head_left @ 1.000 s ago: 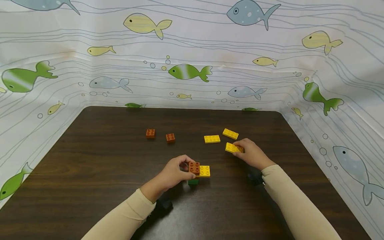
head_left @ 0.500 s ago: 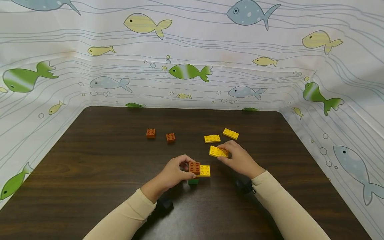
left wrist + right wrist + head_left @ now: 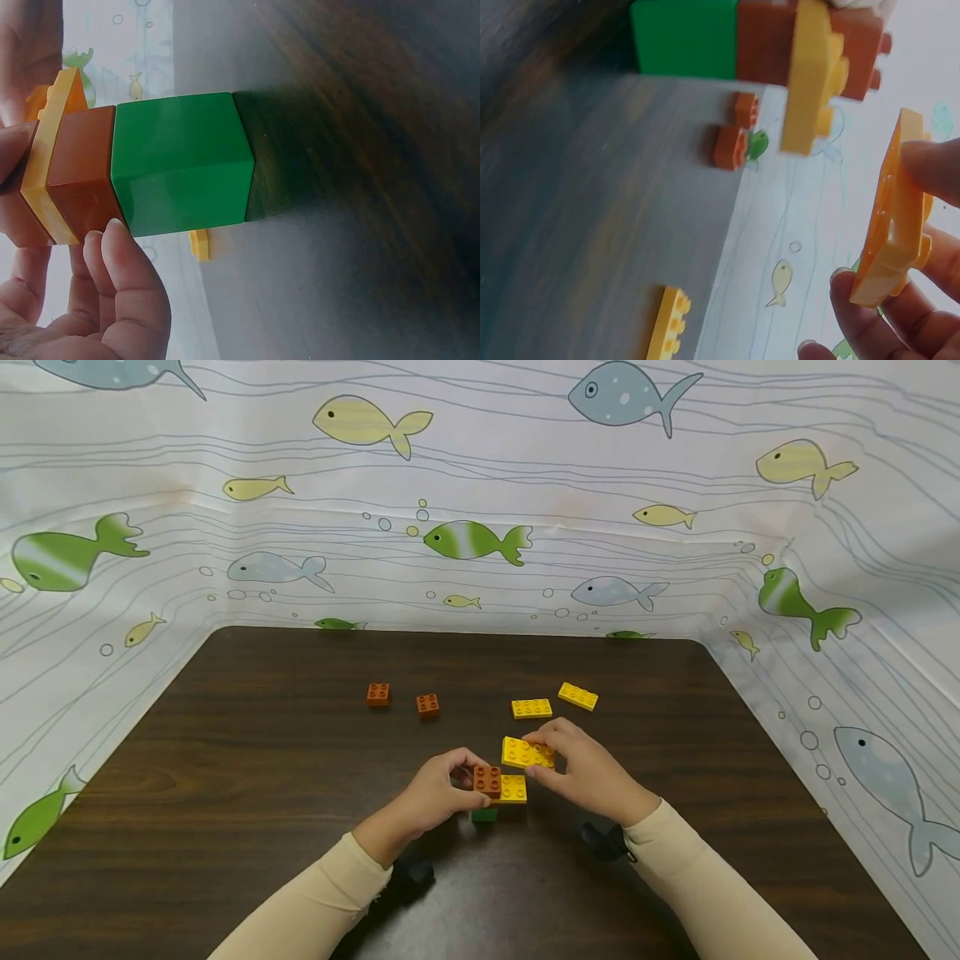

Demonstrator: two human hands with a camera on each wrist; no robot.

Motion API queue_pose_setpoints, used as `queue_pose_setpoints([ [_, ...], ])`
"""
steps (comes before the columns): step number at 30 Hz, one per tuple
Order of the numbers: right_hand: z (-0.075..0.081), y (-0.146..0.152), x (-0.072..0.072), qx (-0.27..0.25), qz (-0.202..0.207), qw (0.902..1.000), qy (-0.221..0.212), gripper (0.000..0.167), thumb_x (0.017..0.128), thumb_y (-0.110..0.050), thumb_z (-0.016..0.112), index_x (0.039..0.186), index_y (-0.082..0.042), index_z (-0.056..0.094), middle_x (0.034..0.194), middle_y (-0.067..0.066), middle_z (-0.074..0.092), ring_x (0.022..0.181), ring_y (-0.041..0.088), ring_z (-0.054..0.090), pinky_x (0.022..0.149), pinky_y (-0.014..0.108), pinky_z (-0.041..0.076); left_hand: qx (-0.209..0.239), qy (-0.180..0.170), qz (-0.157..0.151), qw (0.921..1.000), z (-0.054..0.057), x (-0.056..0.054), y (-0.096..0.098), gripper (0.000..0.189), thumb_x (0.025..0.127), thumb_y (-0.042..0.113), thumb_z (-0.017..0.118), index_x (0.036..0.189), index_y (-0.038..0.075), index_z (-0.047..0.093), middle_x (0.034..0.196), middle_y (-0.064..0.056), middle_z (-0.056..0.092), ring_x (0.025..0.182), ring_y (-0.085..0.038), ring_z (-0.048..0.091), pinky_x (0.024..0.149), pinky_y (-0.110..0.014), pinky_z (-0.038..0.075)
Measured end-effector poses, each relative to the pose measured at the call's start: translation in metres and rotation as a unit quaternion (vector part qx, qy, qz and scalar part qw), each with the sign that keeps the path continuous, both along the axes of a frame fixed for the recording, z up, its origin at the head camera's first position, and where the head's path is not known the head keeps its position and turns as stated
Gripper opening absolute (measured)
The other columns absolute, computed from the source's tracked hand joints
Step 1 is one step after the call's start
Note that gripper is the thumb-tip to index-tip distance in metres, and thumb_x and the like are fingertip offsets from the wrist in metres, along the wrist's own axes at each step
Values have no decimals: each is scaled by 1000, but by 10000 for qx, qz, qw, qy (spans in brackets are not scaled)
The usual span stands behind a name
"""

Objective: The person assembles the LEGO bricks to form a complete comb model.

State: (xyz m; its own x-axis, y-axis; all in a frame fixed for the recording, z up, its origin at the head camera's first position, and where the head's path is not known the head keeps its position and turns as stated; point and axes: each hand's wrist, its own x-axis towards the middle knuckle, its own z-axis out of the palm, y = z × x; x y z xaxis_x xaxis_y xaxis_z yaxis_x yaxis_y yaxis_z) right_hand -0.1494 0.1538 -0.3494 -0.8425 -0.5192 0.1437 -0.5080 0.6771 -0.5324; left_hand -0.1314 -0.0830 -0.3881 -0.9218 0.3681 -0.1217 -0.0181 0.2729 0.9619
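My left hand [image 3: 423,793] grips a small tower of toy building bricks near the middle of the table. At its foot is a green brick [image 3: 180,165], then a brown brick [image 3: 84,154], a flat yellow brick [image 3: 513,788] jutting out to the right, and another brown brick [image 3: 487,781] on top. My right hand [image 3: 588,768] pinches a second flat yellow brick [image 3: 892,217] by its right end. That brick is held in the air just behind and above the tower, apart from it. Its hollow underside shows in the right wrist view.
Two loose brown bricks, one further left [image 3: 378,694] and one nearer the middle [image 3: 427,705], lie at the back of the dark wooden table [image 3: 247,777]. Two flat yellow bricks, one straight [image 3: 532,708] and one angled [image 3: 578,696], lie behind my right hand. A fish-print sheet [image 3: 480,468] borders the table.
My right hand has carried the flat yellow brick leftward and nearer, from beside the loose yellow bricks to just behind the tower. My left hand has stayed on the tower.
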Motion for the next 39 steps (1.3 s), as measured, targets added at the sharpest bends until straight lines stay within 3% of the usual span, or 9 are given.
queue_pose_setpoints([
  [7, 0, -5, 3, -254, 282, 9993, -20, 39, 86, -16, 73, 123, -8, 63, 109, 2, 54, 85, 14, 50, 69, 27, 52, -48, 47, 11, 10000, 2, 1, 0, 32, 80, 7, 74, 109, 4, 62, 96, -9, 58, 87, -23, 49, 63, -31, 44],
  [28, -1, -22, 8, -224, 661, 9975, -97, 37, 86, -20, 74, 119, -8, 66, 106, -3, 53, 88, 13, 50, 74, 23, 50, -94, 37, -50, 9999, 3, 0, -2, 30, 80, 8, 74, 105, 2, 58, 96, -10, 56, 86, -23, 50, 65, -30, 44],
  [39, 4, -25, 6, -51, 896, 9958, -204, 37, 86, -20, 74, 119, -7, 66, 104, -1, 53, 87, 13, 50, 77, 33, 53, -94, 39, -20, 9999, 2, 0, -1, 29, 80, 9, 75, 103, 4, 59, 95, -9, 56, 87, -23, 49, 65, -31, 44],
])
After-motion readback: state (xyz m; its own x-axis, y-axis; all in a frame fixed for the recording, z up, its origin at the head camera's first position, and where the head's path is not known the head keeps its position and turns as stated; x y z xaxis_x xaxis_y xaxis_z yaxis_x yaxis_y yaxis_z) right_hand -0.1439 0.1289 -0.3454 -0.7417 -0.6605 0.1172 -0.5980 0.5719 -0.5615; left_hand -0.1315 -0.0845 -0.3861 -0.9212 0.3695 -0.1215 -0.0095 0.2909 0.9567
